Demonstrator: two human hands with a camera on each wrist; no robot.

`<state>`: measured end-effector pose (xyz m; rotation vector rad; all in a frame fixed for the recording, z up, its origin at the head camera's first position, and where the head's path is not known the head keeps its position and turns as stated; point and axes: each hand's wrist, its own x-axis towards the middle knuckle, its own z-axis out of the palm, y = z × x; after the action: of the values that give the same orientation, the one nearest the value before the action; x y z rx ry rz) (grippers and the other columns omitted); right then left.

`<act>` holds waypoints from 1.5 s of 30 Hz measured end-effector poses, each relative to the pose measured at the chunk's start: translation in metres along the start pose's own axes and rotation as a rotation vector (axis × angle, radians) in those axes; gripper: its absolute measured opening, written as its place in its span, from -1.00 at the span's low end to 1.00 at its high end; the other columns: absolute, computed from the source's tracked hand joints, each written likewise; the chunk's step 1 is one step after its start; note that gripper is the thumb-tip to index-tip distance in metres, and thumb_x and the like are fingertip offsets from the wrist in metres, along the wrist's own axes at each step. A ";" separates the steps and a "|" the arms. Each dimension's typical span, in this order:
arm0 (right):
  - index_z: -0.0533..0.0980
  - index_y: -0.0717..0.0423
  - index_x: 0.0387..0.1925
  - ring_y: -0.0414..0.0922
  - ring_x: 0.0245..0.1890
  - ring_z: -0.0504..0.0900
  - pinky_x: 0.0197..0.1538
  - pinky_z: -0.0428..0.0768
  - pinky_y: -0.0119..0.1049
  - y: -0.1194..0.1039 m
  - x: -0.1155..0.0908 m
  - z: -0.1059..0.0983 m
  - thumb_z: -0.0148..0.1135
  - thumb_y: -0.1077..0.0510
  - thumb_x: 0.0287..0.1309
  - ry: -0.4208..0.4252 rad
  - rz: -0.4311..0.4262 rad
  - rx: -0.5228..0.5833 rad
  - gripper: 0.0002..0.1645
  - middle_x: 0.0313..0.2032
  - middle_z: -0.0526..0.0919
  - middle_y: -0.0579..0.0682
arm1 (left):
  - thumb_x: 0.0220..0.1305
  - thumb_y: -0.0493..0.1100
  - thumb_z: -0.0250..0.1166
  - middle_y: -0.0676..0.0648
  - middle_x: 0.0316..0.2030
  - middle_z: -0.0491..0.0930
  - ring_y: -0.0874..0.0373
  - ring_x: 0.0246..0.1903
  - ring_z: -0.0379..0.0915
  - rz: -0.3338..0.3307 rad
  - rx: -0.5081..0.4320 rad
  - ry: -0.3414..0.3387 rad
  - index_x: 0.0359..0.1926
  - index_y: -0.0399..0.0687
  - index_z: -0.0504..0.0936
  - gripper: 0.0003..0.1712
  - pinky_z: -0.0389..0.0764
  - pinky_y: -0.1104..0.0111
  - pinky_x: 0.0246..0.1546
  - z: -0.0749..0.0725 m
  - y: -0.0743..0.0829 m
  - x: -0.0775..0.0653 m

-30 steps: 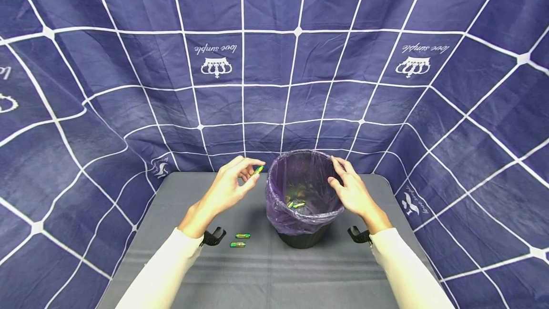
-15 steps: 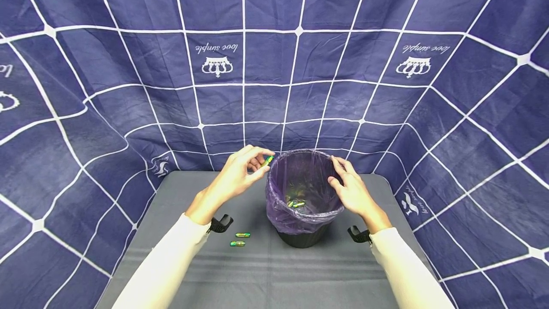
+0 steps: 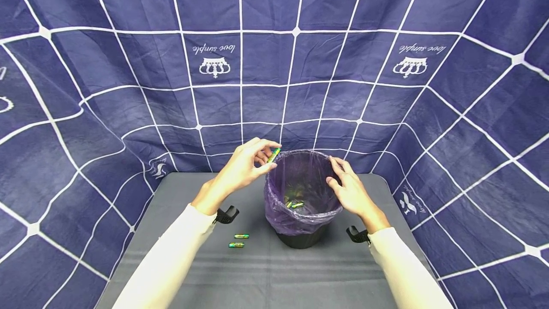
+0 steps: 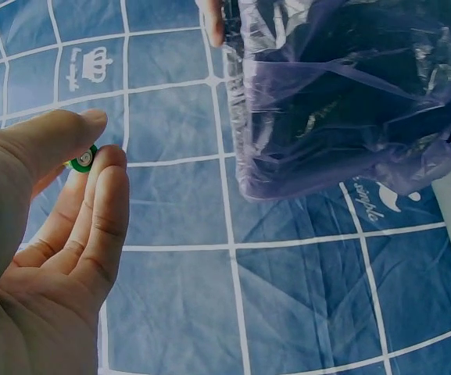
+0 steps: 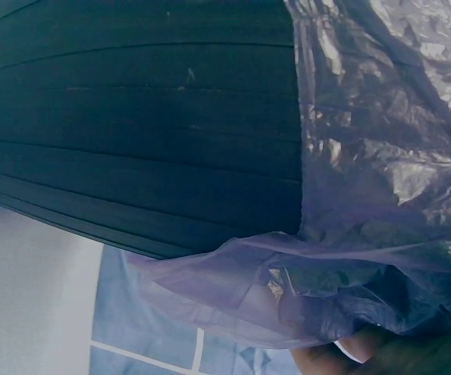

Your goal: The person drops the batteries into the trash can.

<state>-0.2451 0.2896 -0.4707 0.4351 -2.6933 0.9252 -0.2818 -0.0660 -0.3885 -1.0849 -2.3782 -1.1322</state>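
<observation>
My left hand (image 3: 244, 166) pinches a green and yellow battery (image 3: 274, 155) between thumb and fingers, just above the left rim of the bin. In the left wrist view the round end of that battery (image 4: 84, 159) shows between the fingertips. A black trash bin (image 3: 301, 240), lined with a purple plastic bag (image 3: 279, 213), stands upright on the table. My right hand (image 3: 352, 194) holds the bin's right rim, its thumb over the opening. Several batteries (image 3: 297, 205) lie inside the bin. The right wrist view shows the bin's ribbed side (image 5: 139, 125) and fingers at the bag.
Two more batteries, a farther one (image 3: 241, 236) and a nearer one (image 3: 236, 244), lie on the grey table (image 3: 206, 275) left of the bin. Blue cloth (image 3: 266, 104) with white lines hangs behind and at both sides.
My left hand has moved right and away from me with the battery, from left of the bin to its left rim. The right hand stays on the rim.
</observation>
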 end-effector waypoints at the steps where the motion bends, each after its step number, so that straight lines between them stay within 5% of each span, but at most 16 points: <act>1: 0.21 0.24 0.84 0.36 0.74 0.40 0.74 0.39 0.40 0.000 0.000 0.000 0.17 0.14 0.66 0.001 -0.002 0.001 -0.13 0.74 0.33 0.30 | 0.41 -0.31 0.68 -0.14 -0.09 0.73 0.08 -0.19 0.83 -0.002 0.002 -0.004 0.36 -0.07 0.79 -0.46 0.91 0.28 -0.03 0.000 0.001 0.002; 26: 0.22 0.27 0.83 0.38 0.73 0.40 0.72 0.40 0.44 0.000 0.001 0.000 0.15 0.11 0.67 0.005 -0.017 -0.013 -0.14 0.73 0.34 0.32 | 0.40 -0.18 0.72 -0.20 -0.07 0.77 0.04 -0.20 0.84 0.024 0.015 -0.062 0.33 -0.20 0.78 -0.44 0.89 0.34 -0.03 0.007 0.021 0.044; 37: 0.23 0.29 0.81 0.38 0.72 0.41 0.71 0.41 0.43 -0.002 0.000 -0.001 0.16 0.12 0.66 0.003 -0.012 -0.018 -0.14 0.72 0.34 0.33 | 0.42 -0.03 0.71 -0.17 0.06 0.80 -0.04 0.03 0.83 0.017 0.107 -0.109 0.25 -0.16 0.80 -0.48 0.82 0.09 0.20 0.019 0.032 0.064; 45: 0.28 0.30 0.79 0.40 0.70 0.44 0.69 0.43 0.45 -0.003 0.000 0.000 0.18 0.14 0.67 0.021 -0.024 -0.022 -0.18 0.70 0.39 0.35 | 0.42 0.04 0.71 -0.15 0.11 0.78 -0.04 0.15 0.76 -0.018 0.132 -0.128 0.28 -0.11 0.81 -0.45 0.76 0.12 0.33 0.025 0.033 0.072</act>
<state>-0.2441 0.2873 -0.4685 0.4493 -2.6712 0.8882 -0.3043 0.0030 -0.3488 -1.1241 -2.5252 -0.9211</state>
